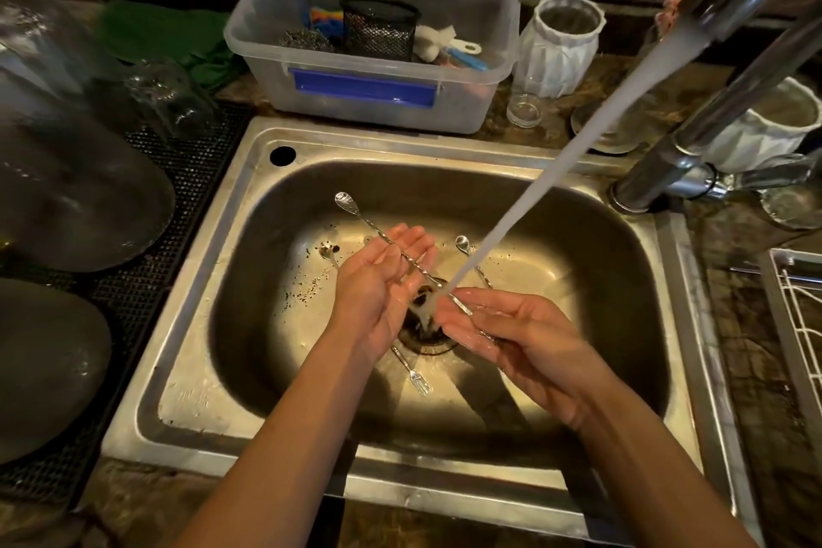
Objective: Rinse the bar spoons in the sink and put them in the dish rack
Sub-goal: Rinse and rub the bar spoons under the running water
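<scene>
A long twisted bar spoon (pixel 356 214) lies across both of my upturned palms above the steel sink (pixel 249 200), its bowl pointing to the far left. My left hand (pixel 378 280) supports the middle of the stem with its fingers loosely curled. My right hand (pixel 502 325) holds the near end, wet, close to the drain (pixel 427 340). Water (pixel 533 200) from the faucet runs onto the stem between my hands. On the sink floor lie a second spoon (pixel 463 244), a third spoon (pixel 328 253) partly hidden by my left hand, and a forked handle end (pixel 420 385).
The white wire dish rack (pixel 796 325) is at the right edge. The faucet base (pixel 658 178) stands at the sink's back right. A clear plastic tub (pixel 369 102) of scrubbers sits behind the sink. Upturned glassware on a black mat (pixel 178 191) fills the left counter.
</scene>
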